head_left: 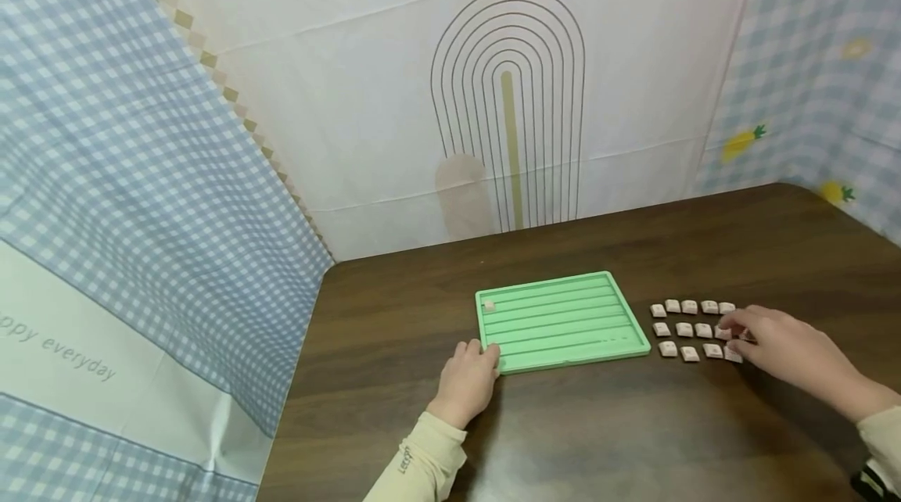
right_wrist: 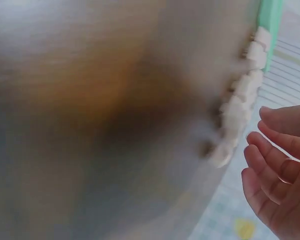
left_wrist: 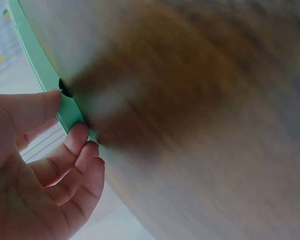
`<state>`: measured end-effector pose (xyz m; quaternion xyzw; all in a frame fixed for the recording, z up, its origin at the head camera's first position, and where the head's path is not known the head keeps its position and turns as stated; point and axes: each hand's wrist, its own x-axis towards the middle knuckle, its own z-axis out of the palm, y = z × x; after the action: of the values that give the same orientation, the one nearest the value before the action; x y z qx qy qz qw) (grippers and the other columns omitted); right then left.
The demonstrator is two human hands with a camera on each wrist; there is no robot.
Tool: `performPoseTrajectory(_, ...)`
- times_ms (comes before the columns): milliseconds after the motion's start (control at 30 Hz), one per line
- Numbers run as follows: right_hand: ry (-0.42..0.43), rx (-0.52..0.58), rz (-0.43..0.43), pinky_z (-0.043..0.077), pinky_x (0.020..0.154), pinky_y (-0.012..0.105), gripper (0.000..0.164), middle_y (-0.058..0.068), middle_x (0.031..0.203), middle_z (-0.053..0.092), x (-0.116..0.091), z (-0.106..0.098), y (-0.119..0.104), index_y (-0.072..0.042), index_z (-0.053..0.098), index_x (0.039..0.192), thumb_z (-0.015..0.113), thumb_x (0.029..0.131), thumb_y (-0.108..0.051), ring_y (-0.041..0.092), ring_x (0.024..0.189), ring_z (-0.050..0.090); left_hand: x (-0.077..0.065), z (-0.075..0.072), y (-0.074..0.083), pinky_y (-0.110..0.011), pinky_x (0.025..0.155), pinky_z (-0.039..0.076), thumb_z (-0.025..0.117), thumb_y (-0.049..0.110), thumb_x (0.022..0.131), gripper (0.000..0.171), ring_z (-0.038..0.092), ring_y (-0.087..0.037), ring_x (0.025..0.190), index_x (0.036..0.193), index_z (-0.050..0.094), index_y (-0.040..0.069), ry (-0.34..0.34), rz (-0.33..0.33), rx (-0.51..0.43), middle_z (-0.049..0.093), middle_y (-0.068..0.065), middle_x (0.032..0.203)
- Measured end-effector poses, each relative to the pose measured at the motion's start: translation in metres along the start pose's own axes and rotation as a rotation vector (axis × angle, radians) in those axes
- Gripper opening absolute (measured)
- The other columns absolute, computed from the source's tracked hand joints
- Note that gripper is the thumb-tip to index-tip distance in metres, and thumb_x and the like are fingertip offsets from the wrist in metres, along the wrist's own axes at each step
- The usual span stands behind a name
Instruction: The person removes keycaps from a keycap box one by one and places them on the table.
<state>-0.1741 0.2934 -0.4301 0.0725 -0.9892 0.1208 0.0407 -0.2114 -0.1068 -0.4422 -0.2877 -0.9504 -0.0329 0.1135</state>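
Observation:
A shallow green tray [head_left: 556, 324] with raised ridges lies on the table, a single pale keycap [head_left: 489, 306] in its far left corner. My left hand [head_left: 466, 378] grips the tray's near left corner; in the left wrist view its thumb and fingertips pinch the green edge. To the right of the tray, several white keycaps [head_left: 690, 330] stand in three rough rows. My right hand [head_left: 777, 346] hovers at the right end of these rows, partly covering the last ones. The right wrist view shows its fingers [right_wrist: 270, 155] loosely bent, apart from the keycaps, with nothing between them.
The dark wooden table [head_left: 563, 424] reaches back to a white cloth [head_left: 366, 134] hung behind it. Blue checked cloth [head_left: 155, 142] hangs on the left, and a similar checked cloth [head_left: 809, 80] hangs on the right.

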Motion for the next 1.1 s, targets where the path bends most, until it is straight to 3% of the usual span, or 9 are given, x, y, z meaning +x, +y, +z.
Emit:
performPoseTrajectory(133, 0.027, 0.032, -0.068, 0.049, 0.055, 0.04, 0.021, 0.013, 0.089, 0.067, 0.02, -0.012, -0.02, -0.002, 0.065, 0.099, 0.064, 0.081, -0.014, 0.021, 0.072, 0.059, 0.0, -0.002, 0.004, -0.028, 0.048, 0.041, 0.063, 0.018, 0.085, 0.012, 0.044, -0.021, 0.064, 0.085, 0.053, 0.01, 0.0, 0.006, -0.008, 0.056, -0.009, 0.078)
performPoseTrajectory(300, 0.098, 0.09, -0.161, 0.051, 0.06, 0.042, 0.021, 0.013, 0.094, 0.068, 0.059, -0.011, -0.064, -0.004, 0.065, 0.101, 0.062, 0.083, -0.014, 0.023, 0.079, 0.061, 0.002, -0.003, 0.004, -0.029, 0.048, 0.043, 0.063, 0.018, 0.085, 0.012, 0.047, -0.022, 0.066, 0.086, 0.054, 0.01, 0.001, 0.004, -0.003, 0.056, -0.01, 0.079)
performPoseTrajectory(467, 0.113, 0.155, -0.207, 0.052, 0.065, 0.044, 0.021, 0.011, 0.097, 0.068, 0.105, 0.006, -0.113, -0.006, 0.065, 0.103, 0.062, 0.084, -0.014, 0.024, 0.084, 0.061, 0.002, -0.005, 0.0, -0.029, 0.048, 0.043, 0.063, 0.019, 0.085, 0.012, 0.046, -0.022, 0.065, 0.086, 0.054, 0.011, 0.018, -0.002, 0.018, 0.055, -0.009, 0.077)
performPoseTrajectory(667, 0.037, 0.224, -0.279, 0.05, 0.083, 0.051, 0.026, 0.013, 0.108, 0.066, 0.145, 0.034, -0.168, -0.006, 0.063, 0.108, 0.064, 0.084, -0.016, 0.03, 0.101, 0.057, 0.001, -0.008, 0.0, -0.027, 0.047, 0.043, 0.063, 0.019, 0.085, 0.012, 0.046, -0.021, 0.065, 0.086, 0.054, 0.011, 0.006, 0.011, 0.03, 0.055, -0.008, 0.077)
performPoseTrajectory(867, -0.016, 0.212, -0.282, 0.048, 0.087, 0.049, 0.028, 0.014, 0.111, 0.064, 0.165, 0.065, -0.214, -0.007, 0.062, 0.109, 0.062, 0.085, -0.02, 0.032, 0.105, 0.054, 0.001, -0.003, -0.001, -0.029, 0.049, 0.046, 0.064, 0.021, 0.084, 0.014, 0.05, -0.023, 0.068, 0.088, 0.054, 0.011, 0.0, 0.013, 0.054, 0.057, -0.009, 0.079)
performPoseTrajectory(1100, 0.017, 0.073, -0.27, 0.053, 0.074, 0.043, 0.015, 0.011, 0.099, 0.064, 0.169, 0.082, -0.233, -0.007, 0.064, 0.099, 0.06, 0.086, -0.014, 0.029, 0.093, 0.057, 0.001, 0.0, -0.001, -0.03, 0.049, 0.047, 0.064, 0.022, 0.084, 0.015, 0.05, -0.023, 0.069, 0.091, 0.055, 0.012, -0.003, 0.012, 0.059, 0.058, -0.01, 0.081)
